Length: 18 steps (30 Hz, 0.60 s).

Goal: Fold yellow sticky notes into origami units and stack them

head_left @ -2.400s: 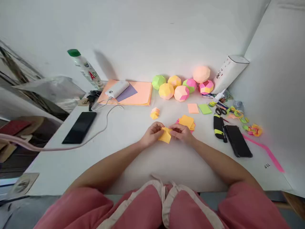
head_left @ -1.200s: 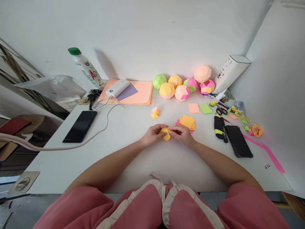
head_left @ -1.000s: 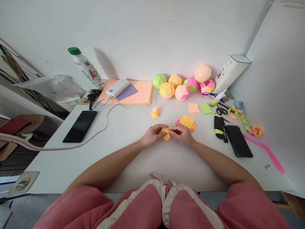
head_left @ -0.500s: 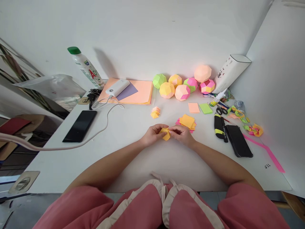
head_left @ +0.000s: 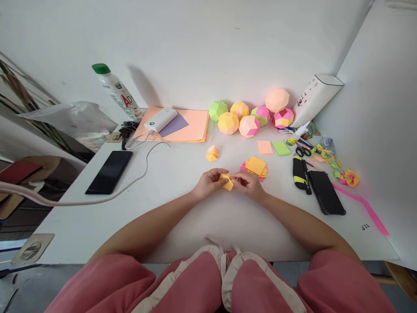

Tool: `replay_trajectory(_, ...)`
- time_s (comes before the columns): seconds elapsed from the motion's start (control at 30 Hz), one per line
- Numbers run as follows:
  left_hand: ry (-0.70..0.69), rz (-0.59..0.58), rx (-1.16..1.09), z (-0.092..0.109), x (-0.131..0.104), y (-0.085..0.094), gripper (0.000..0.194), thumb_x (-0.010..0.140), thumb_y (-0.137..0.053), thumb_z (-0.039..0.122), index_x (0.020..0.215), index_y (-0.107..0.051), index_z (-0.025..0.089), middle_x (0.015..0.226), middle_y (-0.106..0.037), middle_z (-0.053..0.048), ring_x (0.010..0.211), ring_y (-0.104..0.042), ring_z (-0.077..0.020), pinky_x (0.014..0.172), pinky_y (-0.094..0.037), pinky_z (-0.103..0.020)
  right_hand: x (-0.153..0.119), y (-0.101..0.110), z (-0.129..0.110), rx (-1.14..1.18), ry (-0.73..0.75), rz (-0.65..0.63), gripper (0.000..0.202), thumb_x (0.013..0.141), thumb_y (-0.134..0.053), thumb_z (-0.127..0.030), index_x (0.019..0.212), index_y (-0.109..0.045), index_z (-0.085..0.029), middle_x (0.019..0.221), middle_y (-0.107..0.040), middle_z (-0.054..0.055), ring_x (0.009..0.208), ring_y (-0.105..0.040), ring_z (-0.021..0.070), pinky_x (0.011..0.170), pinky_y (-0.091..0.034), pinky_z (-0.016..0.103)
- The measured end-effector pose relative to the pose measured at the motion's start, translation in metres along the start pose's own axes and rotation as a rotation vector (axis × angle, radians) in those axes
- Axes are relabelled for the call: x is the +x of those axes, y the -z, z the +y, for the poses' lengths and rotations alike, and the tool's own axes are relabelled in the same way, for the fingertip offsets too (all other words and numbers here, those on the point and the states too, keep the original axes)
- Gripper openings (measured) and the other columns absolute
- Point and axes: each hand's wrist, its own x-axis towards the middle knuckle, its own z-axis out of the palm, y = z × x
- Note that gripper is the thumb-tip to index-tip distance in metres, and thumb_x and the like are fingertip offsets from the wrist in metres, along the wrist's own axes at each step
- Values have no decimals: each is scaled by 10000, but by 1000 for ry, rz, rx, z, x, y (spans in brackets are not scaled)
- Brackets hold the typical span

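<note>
Between my two hands, near the table's middle, is a small folded orange paper [head_left: 227,184]. My left hand [head_left: 210,183] pinches its left side between thumb and fingers. On the paper's upper right edge, the fingertips of my right hand [head_left: 248,184] are closed. Small folded paper pieces [head_left: 212,155], peach and orange, sit just beyond my left hand. A stack of orange and pink square sheets [head_left: 256,166] lies beyond my right hand. Further back are a peach sheet [head_left: 265,147] and a green sheet [head_left: 281,148].
Several paper balls [head_left: 228,123] rest by the wall. To the right lie scissors [head_left: 303,151], a glue bottle [head_left: 297,134], a cutter [head_left: 299,173] and a black phone [head_left: 326,192]. Leftward are another phone [head_left: 110,172], a power bank [head_left: 160,120] with its cable, and a white bottle [head_left: 120,95].
The orange paper has tilted slightly between my fingers, with its lower corner a little further right. Both hands have hardly moved.
</note>
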Motion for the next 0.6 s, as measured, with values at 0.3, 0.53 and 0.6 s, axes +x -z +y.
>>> replay_trajectory(0.3,-8,31,89,-5,-1,-2,344,707,-686,337,982,-585,156,795,-617,-26,753,-599,-143,721,-491,-317,-1,-5,7,-66,89,14,165,797,-557,-296,888,-659,-204,747,-649,47,508,-494,102,484,-440,264)
replay_trajectory(0.53,-268,76,415,-3,0,-3,204,723,-666,335,881,-671,206,935,-521,-68,841,-522,-160,628,-463,-271,-2,-6,12,-92,153,37,149,812,-537,-259,846,-672,-205,755,-672,63,560,-548,127,495,-448,273)
replay_trajectory(0.6,-291,71,442,-1,-1,-4,173,733,-656,332,845,-669,201,977,-521,-84,890,-522,-177,643,-469,-279,-2,-6,11,-101,146,34,151,813,-536,-267,844,-672,-207,746,-669,61,561,-545,127,494,-445,273)
